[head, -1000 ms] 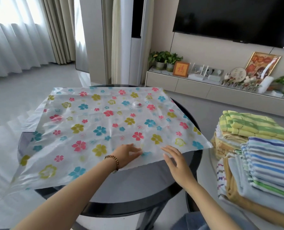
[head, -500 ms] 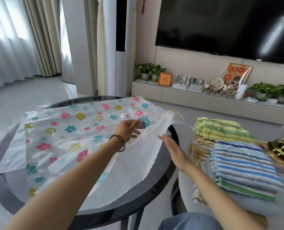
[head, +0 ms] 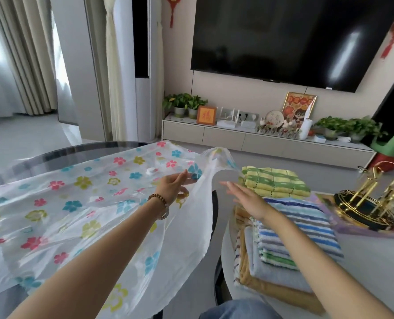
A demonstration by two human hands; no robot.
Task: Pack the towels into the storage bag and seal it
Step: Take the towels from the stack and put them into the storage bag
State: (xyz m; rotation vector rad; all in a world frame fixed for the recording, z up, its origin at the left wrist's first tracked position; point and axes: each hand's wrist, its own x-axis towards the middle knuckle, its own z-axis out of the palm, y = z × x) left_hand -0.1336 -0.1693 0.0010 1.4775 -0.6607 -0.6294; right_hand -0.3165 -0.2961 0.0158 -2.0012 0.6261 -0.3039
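Observation:
A clear plastic storage bag (head: pixel 60 203) printed with coloured flowers lies over the round dark glass table (head: pixel 53 153). My left hand (head: pixel 175 187), with a bead bracelet on the wrist, pinches the bag's right edge and holds it lifted off the table. My right hand (head: pixel 249 199) is flat with fingers apart, just right of the raised edge and above the towels. Two stacks of folded towels sit to the right: a green and yellow one (head: pixel 276 183) farther away, a blue striped one (head: pixel 299 233) nearer.
A gold wire rack (head: pixel 371 199) on a dark base stands right of the towels on a pale round table (head: pixel 375 272). Behind are a low TV cabinet (head: pixel 249 139) with plants and ornaments, a wall TV and curtains at the left.
My left hand took hold of the bag's near right edge and raised it up and away from me. My right hand came off the bag and rose beside it. The view tilted upward.

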